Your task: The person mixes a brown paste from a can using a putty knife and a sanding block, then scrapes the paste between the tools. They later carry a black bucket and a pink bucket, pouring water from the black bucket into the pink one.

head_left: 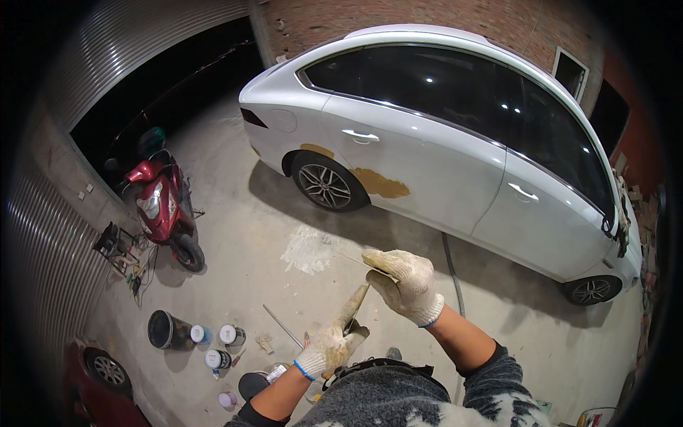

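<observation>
My right hand (409,287), in a soiled knit work glove, is closed on a thin flat blade (350,257) seen nearly edge-on, its tip pointing away to the left. Lower and to the left, my left hand (331,347) wears a matching glove with a blue cuff. Its fingers and thumb close around a thin, edge-on item that I cannot make out; the fingertips reach up just short of the right hand. Beyond both hands stands a white car (427,160), apart from them. A tan filler patch (382,183) marks its rear door, and a smaller tan patch (316,149) lies above the rear wheel.
A red scooter (160,203) stands at the left. Near my left arm are a black bucket (169,331), several small tubs (217,359) and a rod (283,326) on the floor. A dark hose (453,274) runs toward the car. Part of a red car (92,384) shows lower left.
</observation>
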`<state>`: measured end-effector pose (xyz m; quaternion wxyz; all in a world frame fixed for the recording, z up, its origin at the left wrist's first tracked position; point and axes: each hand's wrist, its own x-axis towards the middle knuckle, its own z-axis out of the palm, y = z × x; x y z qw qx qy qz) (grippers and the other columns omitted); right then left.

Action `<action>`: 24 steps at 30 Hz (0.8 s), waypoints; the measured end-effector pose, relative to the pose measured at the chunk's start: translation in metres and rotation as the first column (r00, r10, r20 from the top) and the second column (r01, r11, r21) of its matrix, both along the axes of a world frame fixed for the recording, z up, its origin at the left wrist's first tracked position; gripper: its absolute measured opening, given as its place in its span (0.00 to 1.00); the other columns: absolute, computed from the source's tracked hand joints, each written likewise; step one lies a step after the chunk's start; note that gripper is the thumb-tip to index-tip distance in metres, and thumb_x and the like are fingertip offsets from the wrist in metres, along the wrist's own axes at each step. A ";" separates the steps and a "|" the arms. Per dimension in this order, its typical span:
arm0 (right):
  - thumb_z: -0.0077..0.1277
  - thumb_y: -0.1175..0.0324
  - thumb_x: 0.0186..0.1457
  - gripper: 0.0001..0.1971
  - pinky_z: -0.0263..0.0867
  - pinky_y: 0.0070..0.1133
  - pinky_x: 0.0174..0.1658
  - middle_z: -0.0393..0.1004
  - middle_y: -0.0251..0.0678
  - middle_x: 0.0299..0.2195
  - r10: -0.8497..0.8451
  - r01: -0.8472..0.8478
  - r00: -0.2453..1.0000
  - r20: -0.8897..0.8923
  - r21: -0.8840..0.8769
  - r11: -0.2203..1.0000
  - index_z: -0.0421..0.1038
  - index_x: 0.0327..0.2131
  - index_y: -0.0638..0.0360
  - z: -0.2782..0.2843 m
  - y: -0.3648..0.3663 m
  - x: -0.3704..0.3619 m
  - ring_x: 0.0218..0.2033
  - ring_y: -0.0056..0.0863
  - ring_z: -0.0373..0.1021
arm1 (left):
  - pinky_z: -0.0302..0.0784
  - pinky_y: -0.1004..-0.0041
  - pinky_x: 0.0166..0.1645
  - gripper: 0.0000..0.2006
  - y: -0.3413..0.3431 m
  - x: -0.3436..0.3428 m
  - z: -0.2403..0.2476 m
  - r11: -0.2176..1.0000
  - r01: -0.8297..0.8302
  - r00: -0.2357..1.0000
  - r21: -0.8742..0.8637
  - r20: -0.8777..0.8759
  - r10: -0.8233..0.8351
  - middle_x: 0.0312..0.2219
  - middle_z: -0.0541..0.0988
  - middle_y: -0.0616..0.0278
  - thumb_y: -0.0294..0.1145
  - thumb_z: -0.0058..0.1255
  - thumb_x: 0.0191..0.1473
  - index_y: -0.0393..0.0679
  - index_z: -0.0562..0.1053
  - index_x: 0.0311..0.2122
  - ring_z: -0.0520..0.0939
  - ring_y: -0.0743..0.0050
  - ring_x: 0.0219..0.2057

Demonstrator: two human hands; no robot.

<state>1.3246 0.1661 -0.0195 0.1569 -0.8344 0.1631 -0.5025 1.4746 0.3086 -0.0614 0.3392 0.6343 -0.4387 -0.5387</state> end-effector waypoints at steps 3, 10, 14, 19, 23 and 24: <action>0.65 0.69 0.46 0.15 0.73 0.28 0.31 0.79 0.40 0.29 0.063 -0.061 0.990 -0.126 0.015 0.998 0.80 0.40 0.55 0.000 -0.008 -0.001 0.28 0.40 0.76 | 0.69 0.71 0.32 0.37 0.006 0.006 -0.020 0.999 0.021 1.000 -0.035 -0.016 -0.021 0.26 0.71 0.66 0.28 0.50 0.57 0.54 0.54 0.71 0.67 0.76 0.26; 0.62 0.61 0.53 0.13 0.72 0.33 0.32 0.79 0.39 0.29 0.063 -0.038 0.940 -0.335 0.081 0.996 0.78 0.41 0.51 -0.016 -0.012 0.001 0.30 0.40 0.77 | 0.75 0.61 0.36 0.32 0.004 0.009 -0.067 0.970 0.021 0.875 -0.242 0.473 0.099 0.27 0.77 0.46 0.29 0.48 0.58 0.50 0.59 0.68 0.77 0.59 0.26; 0.54 0.53 0.59 0.15 0.72 0.37 0.32 0.78 0.41 0.29 0.092 -0.011 0.857 -0.506 0.161 0.987 0.77 0.42 0.51 -0.026 -0.013 0.001 0.31 0.42 0.77 | 0.77 0.61 0.37 0.35 0.007 0.019 -0.063 0.988 -0.076 0.842 -0.137 0.521 0.138 0.27 0.78 0.40 0.26 0.46 0.57 0.57 0.57 0.70 0.83 0.50 0.30; 0.50 0.52 0.62 0.15 0.72 0.37 0.34 0.79 0.42 0.31 0.153 -0.049 0.730 -0.666 0.172 0.984 0.76 0.41 0.51 -0.035 -0.018 -0.007 0.34 0.43 0.77 | 0.78 0.55 0.38 0.40 0.005 0.036 -0.063 0.974 -0.074 0.761 -0.215 0.619 0.194 0.30 0.80 0.38 0.24 0.48 0.54 0.64 0.53 0.71 0.82 0.40 0.30; 0.50 0.55 0.63 0.14 0.73 0.36 0.36 0.79 0.43 0.32 0.234 -0.085 0.601 -0.765 0.229 0.970 0.76 0.44 0.49 -0.033 -0.020 -0.015 0.35 0.44 0.77 | 0.77 0.66 0.36 0.37 -0.005 0.063 -0.073 0.809 -0.375 0.775 -0.452 0.326 0.541 0.30 0.81 0.52 0.23 0.48 0.57 0.56 0.53 0.71 0.79 0.64 0.26; 0.50 0.56 0.63 0.13 0.73 0.36 0.37 0.79 0.44 0.32 0.303 -0.103 0.538 -0.786 0.296 0.950 0.76 0.46 0.48 -0.032 -0.021 -0.015 0.36 0.44 0.77 | 0.76 0.69 0.35 0.37 -0.008 0.068 -0.074 0.763 -0.369 0.756 -0.531 0.306 0.578 0.30 0.81 0.55 0.23 0.48 0.58 0.55 0.54 0.71 0.78 0.68 0.25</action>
